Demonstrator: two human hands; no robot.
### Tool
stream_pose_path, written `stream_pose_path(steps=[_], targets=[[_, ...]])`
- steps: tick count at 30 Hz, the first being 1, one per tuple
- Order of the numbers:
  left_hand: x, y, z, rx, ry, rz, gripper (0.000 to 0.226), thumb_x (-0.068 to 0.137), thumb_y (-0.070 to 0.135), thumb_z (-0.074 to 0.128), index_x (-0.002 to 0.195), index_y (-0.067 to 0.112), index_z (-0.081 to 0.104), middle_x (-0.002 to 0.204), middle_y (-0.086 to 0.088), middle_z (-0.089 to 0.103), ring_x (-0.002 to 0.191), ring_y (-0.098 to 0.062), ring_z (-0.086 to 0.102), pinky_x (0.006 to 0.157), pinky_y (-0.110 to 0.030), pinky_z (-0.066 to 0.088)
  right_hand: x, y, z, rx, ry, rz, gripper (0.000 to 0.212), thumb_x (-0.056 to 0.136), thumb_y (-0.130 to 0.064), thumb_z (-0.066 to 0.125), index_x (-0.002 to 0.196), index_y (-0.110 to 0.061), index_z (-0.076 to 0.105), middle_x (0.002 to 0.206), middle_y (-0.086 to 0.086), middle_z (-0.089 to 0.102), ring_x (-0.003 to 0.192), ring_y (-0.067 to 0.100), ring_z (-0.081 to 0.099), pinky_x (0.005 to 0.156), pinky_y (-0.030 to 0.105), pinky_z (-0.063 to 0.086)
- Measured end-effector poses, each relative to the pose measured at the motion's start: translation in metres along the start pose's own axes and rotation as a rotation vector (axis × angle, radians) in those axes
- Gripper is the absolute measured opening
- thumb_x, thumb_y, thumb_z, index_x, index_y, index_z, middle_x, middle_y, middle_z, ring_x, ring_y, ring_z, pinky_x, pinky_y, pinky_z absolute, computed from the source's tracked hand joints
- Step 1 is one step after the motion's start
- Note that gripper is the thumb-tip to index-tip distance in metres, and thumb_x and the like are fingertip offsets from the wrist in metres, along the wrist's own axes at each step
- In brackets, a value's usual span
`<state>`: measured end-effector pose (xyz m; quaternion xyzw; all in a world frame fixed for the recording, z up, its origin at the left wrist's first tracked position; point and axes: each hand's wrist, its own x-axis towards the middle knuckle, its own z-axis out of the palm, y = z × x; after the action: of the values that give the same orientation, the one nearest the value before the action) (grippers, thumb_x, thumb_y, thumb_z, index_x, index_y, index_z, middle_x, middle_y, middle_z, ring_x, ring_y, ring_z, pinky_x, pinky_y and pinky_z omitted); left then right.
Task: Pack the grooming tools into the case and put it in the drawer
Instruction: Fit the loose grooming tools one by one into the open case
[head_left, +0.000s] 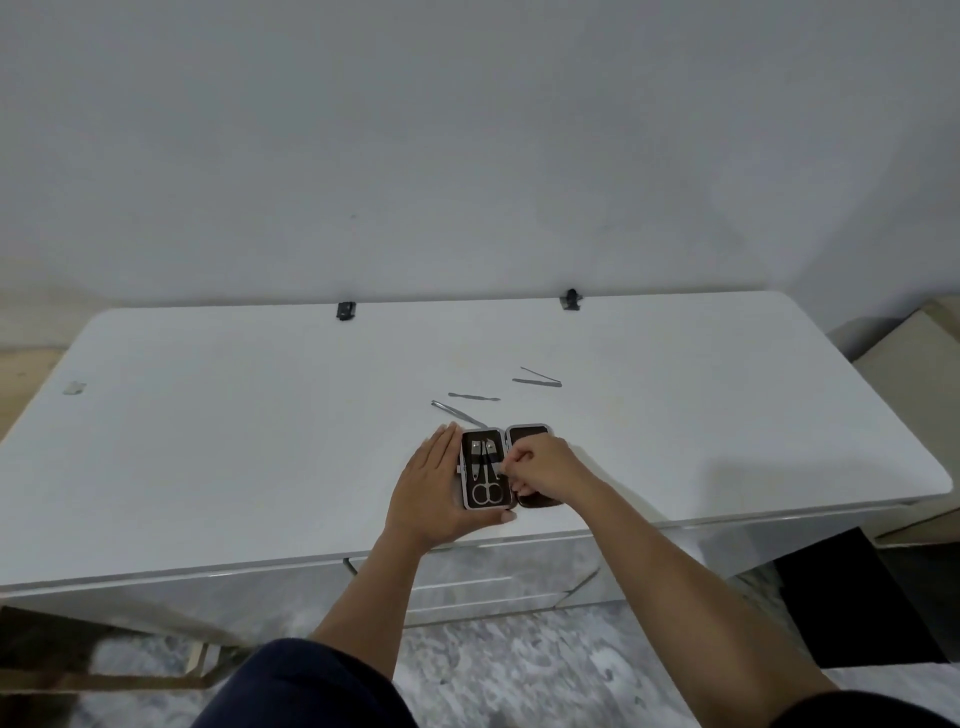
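A small dark grooming case (529, 432) lies open flat near the front edge of the white table (260, 415). Its left half holds scissors (487, 491) and a nail clipper (476, 457). My left hand (434, 483) lies flat against the case's left side, thumb under its front edge. My right hand (543, 465) rests over the right half, fingers pinched on a small metal tool at the case's middle. Three loose metal tools lie behind the case: a thin tool (457, 412), a pusher (474, 397) and tweezers (540, 378).
A drawer front (467, 582) shows under the table's front edge, below the case. Two small black clips (345, 310) (570, 300) sit at the table's back edge by the wall. A beige object (914, 343) stands to the right.
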<state>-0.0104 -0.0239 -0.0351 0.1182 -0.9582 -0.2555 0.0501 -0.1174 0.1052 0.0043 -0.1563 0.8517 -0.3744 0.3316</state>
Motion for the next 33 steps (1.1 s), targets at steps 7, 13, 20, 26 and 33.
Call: stream_pose_path(steps=[7,13,20,26,33], targets=[[0.003,-0.006,0.005,0.001,0.000,-0.001,0.129,0.052,0.089,0.051,0.147,0.013,0.011,0.156,-0.001,0.012,0.143,-0.009,0.004,0.113,-0.022,-0.002,0.032,-0.013,-0.010,-0.045,0.216,-0.046,0.019,0.083,-0.007,0.054,0.068,-0.014,0.062,0.071,0.002,0.062,0.069,0.017,0.060,0.069,0.029,0.053],[0.005,-0.010,0.009,-0.031,0.018,-0.002,0.130,0.051,0.090,0.054,0.148,0.014,0.011,0.156,0.002,0.012,0.143,-0.006,0.004,0.116,-0.024,0.002,0.062,-0.019,-0.005,-0.095,0.297,-0.131,0.012,0.083,-0.003,0.056,0.085,-0.004,0.067,0.083,0.006,0.063,0.078,0.015,0.055,0.062,0.018,0.042],[0.006,-0.012,0.010,-0.041,0.049,0.017,0.128,0.052,0.087,0.057,0.147,0.010,0.019,0.155,-0.002,0.020,0.142,-0.007,0.009,0.117,-0.028,0.009,0.090,-0.019,0.008,-0.180,0.358,-0.173,0.013,0.083,-0.003,0.056,0.094,-0.004,0.064,0.098,0.014,0.062,0.090,0.025,0.059,0.080,0.033,0.049],[0.007,-0.012,0.009,-0.026,0.053,0.030,0.127,0.052,0.086,0.058,0.146,0.010,0.019,0.154,-0.002,0.020,0.140,-0.003,0.006,0.116,-0.025,0.006,0.101,-0.016,0.009,-0.127,0.352,-0.160,0.005,0.080,-0.004,0.064,0.077,-0.006,0.067,0.092,0.018,0.065,0.074,0.019,0.056,0.070,0.025,0.043],[0.006,-0.010,0.009,-0.050,0.062,0.023,0.127,0.052,0.086,0.058,0.146,0.008,0.022,0.153,-0.002,0.023,0.141,-0.006,0.011,0.117,-0.029,0.012,0.094,-0.018,0.013,-0.356,0.301,-0.205,0.014,0.088,0.002,0.046,0.091,-0.002,0.059,0.104,0.015,0.052,0.102,0.027,0.048,0.080,0.035,0.042]])
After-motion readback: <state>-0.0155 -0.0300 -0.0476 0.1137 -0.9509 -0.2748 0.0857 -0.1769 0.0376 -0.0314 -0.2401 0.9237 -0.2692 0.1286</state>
